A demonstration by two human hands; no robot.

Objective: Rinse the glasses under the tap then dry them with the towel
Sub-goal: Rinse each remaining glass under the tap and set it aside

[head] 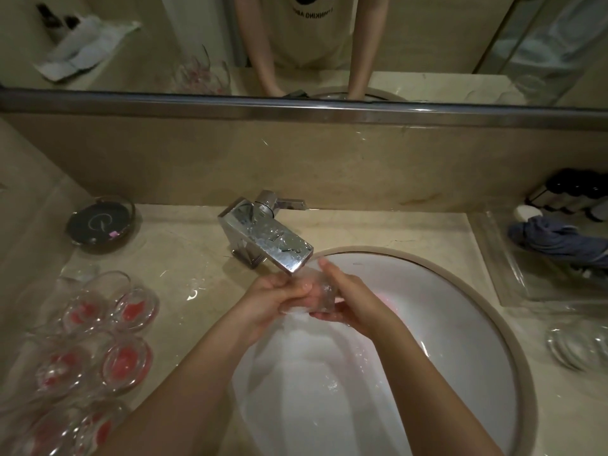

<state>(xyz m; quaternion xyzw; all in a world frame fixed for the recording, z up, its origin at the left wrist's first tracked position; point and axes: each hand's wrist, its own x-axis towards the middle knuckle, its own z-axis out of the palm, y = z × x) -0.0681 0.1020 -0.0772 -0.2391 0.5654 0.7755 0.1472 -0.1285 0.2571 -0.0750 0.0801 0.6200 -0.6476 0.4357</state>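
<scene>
A clear glass [324, 291] sits under the spout of the chrome tap [273, 238], above the white sink [460, 324]. My left hand [273, 299] and my right hand [353, 299] both grip the glass, fingers curled round it from each side. Water runs over it and blurs its outline. Several clear glasses with red bases [128, 360] stand on the counter to the left of the sink. A blue-grey cloth [559, 240] lies on a clear tray at the right.
A dark round dish [100, 222] sits at the back left of the beige stone counter [184, 258]. Dark bottles [579, 192] stand at the back right. A clear glass dish [579, 347] rests right of the sink. A mirror runs along the wall.
</scene>
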